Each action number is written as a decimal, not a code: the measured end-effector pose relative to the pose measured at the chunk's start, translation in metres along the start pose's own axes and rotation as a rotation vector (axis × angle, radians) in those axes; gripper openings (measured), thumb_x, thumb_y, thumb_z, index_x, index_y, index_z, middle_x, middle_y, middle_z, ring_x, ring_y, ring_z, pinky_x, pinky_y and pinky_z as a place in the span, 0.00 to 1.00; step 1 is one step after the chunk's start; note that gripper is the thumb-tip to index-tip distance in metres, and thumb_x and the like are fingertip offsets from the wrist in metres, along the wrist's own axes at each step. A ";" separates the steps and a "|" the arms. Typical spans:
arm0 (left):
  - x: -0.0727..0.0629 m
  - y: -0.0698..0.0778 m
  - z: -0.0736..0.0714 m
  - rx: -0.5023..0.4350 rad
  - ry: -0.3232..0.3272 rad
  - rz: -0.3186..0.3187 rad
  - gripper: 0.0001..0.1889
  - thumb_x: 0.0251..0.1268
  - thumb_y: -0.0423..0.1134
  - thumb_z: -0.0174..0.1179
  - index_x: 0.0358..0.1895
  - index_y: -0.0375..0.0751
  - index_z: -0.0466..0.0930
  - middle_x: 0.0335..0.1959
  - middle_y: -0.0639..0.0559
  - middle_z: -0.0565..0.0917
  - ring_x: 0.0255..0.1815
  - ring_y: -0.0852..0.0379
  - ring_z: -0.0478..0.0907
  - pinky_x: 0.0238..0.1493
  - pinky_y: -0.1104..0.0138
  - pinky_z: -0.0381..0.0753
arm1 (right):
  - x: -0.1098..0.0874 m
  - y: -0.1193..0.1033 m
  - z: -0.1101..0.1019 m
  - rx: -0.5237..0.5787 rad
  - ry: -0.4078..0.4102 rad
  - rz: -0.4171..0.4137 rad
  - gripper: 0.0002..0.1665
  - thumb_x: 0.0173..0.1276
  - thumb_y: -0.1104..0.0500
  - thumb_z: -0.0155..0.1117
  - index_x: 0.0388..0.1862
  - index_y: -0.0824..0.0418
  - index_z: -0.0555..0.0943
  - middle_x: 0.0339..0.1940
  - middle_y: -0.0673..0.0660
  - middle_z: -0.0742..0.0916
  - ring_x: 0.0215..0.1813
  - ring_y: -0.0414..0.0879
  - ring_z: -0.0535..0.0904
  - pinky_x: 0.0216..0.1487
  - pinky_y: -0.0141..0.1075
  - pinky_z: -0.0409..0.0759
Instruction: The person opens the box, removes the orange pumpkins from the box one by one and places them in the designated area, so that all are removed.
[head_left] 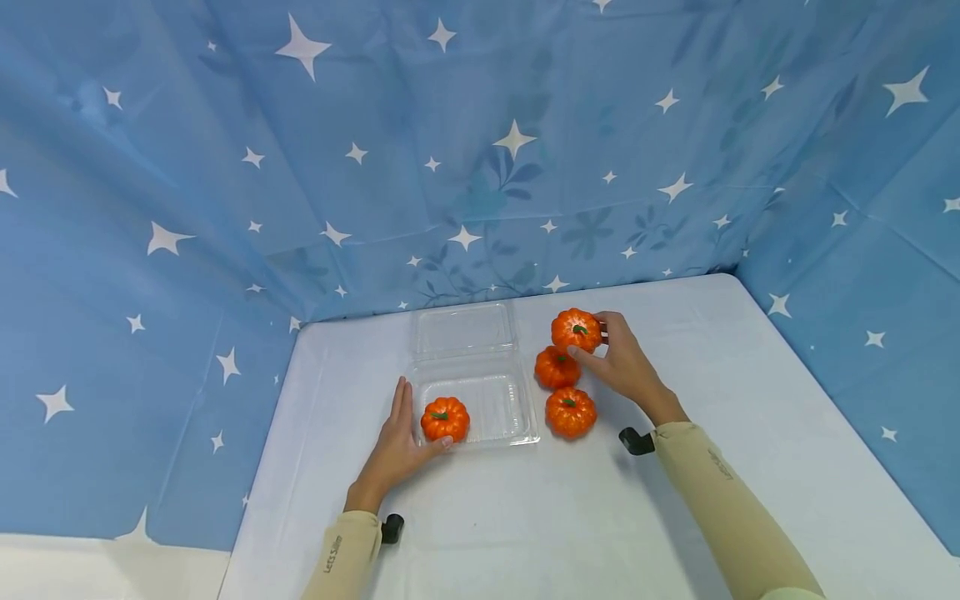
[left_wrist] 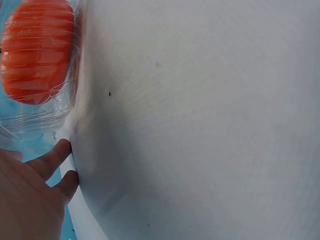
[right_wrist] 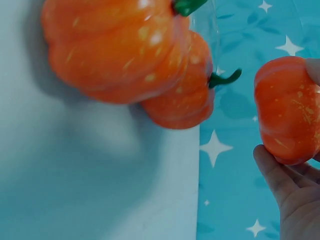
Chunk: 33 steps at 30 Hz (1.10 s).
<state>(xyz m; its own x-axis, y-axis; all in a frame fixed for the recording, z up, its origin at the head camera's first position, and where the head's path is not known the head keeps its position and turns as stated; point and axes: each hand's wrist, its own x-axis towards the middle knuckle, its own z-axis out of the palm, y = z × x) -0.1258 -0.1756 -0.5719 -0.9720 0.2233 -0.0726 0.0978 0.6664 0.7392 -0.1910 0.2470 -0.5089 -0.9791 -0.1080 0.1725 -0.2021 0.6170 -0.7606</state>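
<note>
My right hand (head_left: 618, 360) grips a small orange pumpkin (head_left: 574, 328) with a green stem. In the right wrist view this pumpkin (right_wrist: 286, 112) is raised off the table, thumb on one side and fingers on the other. Two more pumpkins, a middle one (head_left: 557, 369) and a nearer one (head_left: 571, 415), sit just right of a clear plastic clamshell box (head_left: 495, 402). Inside the box, at its left end, lies another pumpkin (head_left: 446, 419). My left hand (head_left: 392, 450) rests at the box's near left corner, fingers extended along the left side, thumb by the front edge.
The box's clear lid (head_left: 463, 330) lies folded back toward the far edge of the white table (head_left: 750, 467). Blue curtains (head_left: 480, 167) with white stars hang behind the table and along both sides.
</note>
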 end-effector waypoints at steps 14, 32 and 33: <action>-0.001 -0.001 0.000 -0.007 0.002 -0.013 0.71 0.57 0.72 0.73 0.90 0.46 0.34 0.90 0.57 0.31 0.87 0.34 0.45 0.77 0.30 0.54 | -0.013 0.022 -0.006 -0.058 0.092 0.098 0.45 0.78 0.47 0.70 0.73 0.75 0.60 0.66 0.74 0.70 0.64 0.68 0.72 0.64 0.64 0.79; 0.000 -0.001 0.000 -0.011 0.002 -0.004 0.71 0.57 0.72 0.72 0.90 0.45 0.34 0.90 0.57 0.31 0.87 0.36 0.44 0.78 0.31 0.54 | -0.024 0.053 -0.011 -0.068 -0.055 0.212 0.48 0.78 0.50 0.69 0.78 0.78 0.57 0.72 0.79 0.69 0.71 0.73 0.68 0.73 0.68 0.69; 0.000 -0.001 0.000 -0.009 0.001 -0.005 0.71 0.57 0.73 0.72 0.90 0.45 0.34 0.90 0.58 0.31 0.87 0.36 0.44 0.78 0.32 0.54 | -0.025 0.055 -0.011 -0.067 -0.066 0.216 0.48 0.78 0.51 0.69 0.79 0.78 0.57 0.73 0.79 0.68 0.72 0.73 0.67 0.73 0.69 0.68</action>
<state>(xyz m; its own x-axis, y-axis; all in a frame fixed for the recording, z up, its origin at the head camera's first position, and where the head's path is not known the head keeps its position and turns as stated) -0.1257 -0.1762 -0.5728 -0.9726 0.2197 -0.0756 0.0914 0.6611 0.7447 -0.1776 0.2919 -0.5479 -0.9993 -0.0174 -0.0322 0.0117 0.6811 -0.7321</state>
